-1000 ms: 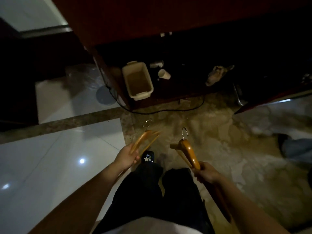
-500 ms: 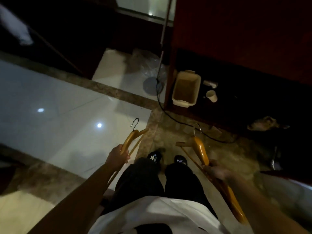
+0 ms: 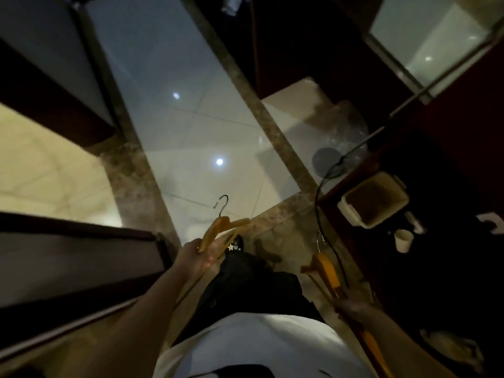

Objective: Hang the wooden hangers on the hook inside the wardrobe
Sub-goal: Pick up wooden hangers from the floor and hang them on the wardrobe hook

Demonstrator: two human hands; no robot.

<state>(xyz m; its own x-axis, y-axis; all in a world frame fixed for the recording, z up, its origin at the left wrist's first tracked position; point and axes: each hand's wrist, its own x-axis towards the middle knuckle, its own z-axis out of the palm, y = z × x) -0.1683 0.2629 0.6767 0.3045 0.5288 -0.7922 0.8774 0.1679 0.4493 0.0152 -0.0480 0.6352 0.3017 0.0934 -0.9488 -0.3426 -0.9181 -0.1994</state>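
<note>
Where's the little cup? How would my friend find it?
Look right, to the dark red cabinet. At its foot sits a beige tub, and the cup stands beside it. It is small, white and round; the tub is big and boxy.

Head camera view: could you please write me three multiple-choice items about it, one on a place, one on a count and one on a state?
1. Where is the white cup?
A. inside the beige tub
B. beside the tub, outside it
C. in a hand

2. How many hands hold a wooden hanger?
A. none
B. one
C. two

3. What state are the metal hooks of the hangers in?
A. caught on a rail
B. free in the air
C. tucked into the tub

Answers:
1 B: the cup stands apart from the tub's rim.
2 C: the left hand grips one hanger and the right hand grips a second hanger.
3 B: both hooks stick out away from the person, caught on nothing.
</note>
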